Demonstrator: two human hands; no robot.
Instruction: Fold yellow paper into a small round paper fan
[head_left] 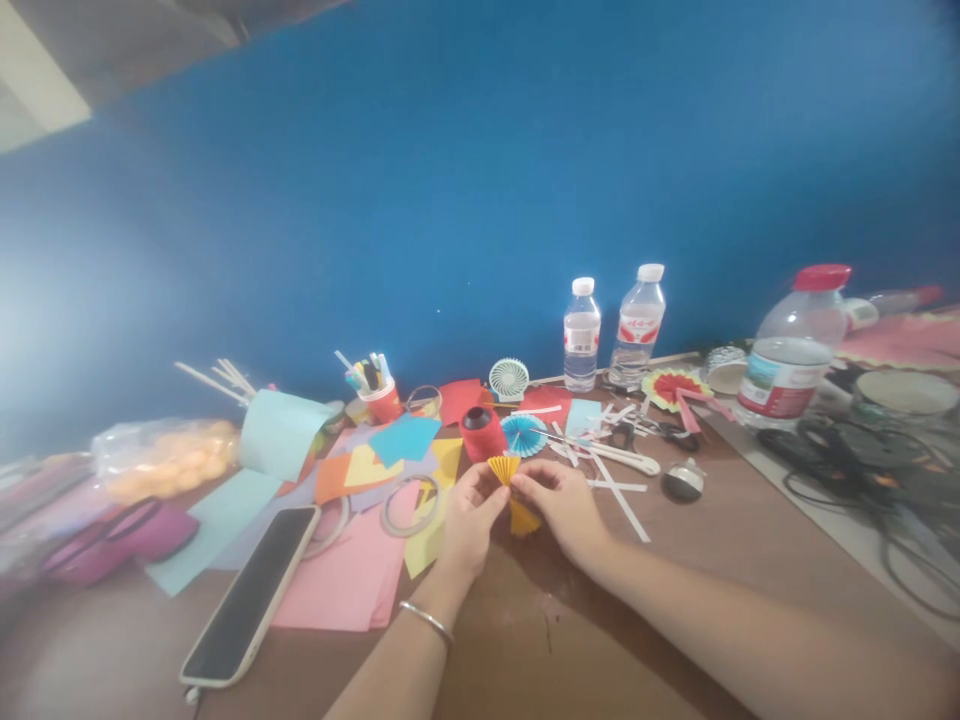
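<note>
Pinching with left hand (472, 500) and right hand (562, 500), thumb to fingers on each, nearly closed on one yellow pleat (504, 468) between them, flared at both ends. Gripping at the narrow waist, probably to hold the folds together. Cannot tell whether touching the table (517, 640) below.

Counting just beyond the hands: one red spool (484, 432), seemingly set for easy reach, and one blue rosette (521, 436). Counting farther beyond: one small fan (509, 380), one pen cup (382, 402) to the left, two white-capped bottles (581, 350) to the right. Counting left of the hands: one phone (251, 595), face up, and at least three tape rolls (385, 512), two flat on paper (345, 580), perhaps weighing it down. Counting far right: one red-capped bottle (784, 385). Cannot count the overlapping strips (622, 500) beside the right hand.
</note>
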